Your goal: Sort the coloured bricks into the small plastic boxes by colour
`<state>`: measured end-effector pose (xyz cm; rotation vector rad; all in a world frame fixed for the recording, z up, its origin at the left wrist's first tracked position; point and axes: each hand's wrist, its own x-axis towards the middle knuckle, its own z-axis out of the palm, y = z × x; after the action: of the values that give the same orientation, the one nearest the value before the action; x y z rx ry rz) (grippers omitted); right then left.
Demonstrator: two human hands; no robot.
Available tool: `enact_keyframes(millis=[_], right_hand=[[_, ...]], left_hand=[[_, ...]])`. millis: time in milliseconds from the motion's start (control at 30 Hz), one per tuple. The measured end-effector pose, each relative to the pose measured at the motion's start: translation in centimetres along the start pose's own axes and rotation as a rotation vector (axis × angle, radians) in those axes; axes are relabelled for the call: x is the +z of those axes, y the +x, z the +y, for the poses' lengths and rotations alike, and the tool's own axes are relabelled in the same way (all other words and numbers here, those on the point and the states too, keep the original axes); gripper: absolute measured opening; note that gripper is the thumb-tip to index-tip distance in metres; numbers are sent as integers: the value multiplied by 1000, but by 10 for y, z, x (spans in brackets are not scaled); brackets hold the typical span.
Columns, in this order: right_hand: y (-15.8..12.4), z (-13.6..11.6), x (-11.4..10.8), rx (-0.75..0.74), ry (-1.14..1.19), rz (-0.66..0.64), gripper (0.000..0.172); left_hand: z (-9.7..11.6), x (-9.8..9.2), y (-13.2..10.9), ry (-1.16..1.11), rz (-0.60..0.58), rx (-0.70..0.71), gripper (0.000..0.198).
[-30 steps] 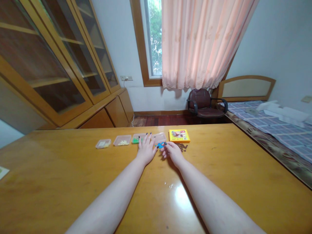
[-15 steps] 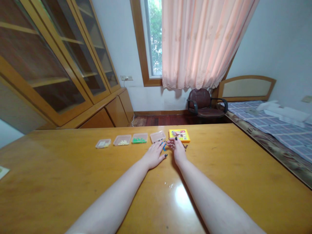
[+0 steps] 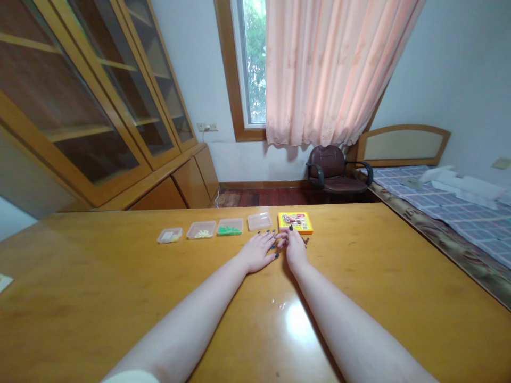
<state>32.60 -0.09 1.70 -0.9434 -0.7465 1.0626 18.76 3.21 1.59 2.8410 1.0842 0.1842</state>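
Wooden tbl, glass-front cabinet far L, pink curtain & chair beyond. L hand palm-down on tbl, fingers stretched & slightly apart, gripping nothing that shows. R hand just beside it, fingers half-curled; can't tell if it has hold of anything. Blue pcs btwn hands at L fingertips, mostly hidden. Brown pcs partly hidden by R hand, near yellow box. Clear tray L of box; then green pcs & cream pcs, each in own tray.
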Motion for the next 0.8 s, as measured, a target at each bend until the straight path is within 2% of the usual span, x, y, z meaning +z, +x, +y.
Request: enact_keyframes(millis=[133,267,433,533,700,733,800], right_hand=[[1,0,-1,-14,24,3,35],[3,0,-3,13,26,38,34],[5,-1,-3,79,12,55,34],[4,-1,-2,64,-1,46,34],[3,0,-2,58,-3,46,33],[3,-1,-2,58,-6,43,33],[4,-1,-2,60,-13,34,32]], left_hand=[[2,-6,-9,-18,-70,90,64],[11,-12,-35,-36,-114,163,64],[21,-14,-68,-30,-124,146,72],[15,-10,-68,-27,-26,45,73],[-8,-4,-41,57,328,-384,58],[-13,-5,-35,86,371,-410,55],[-22,-9,-22,139,401,-356,51]])
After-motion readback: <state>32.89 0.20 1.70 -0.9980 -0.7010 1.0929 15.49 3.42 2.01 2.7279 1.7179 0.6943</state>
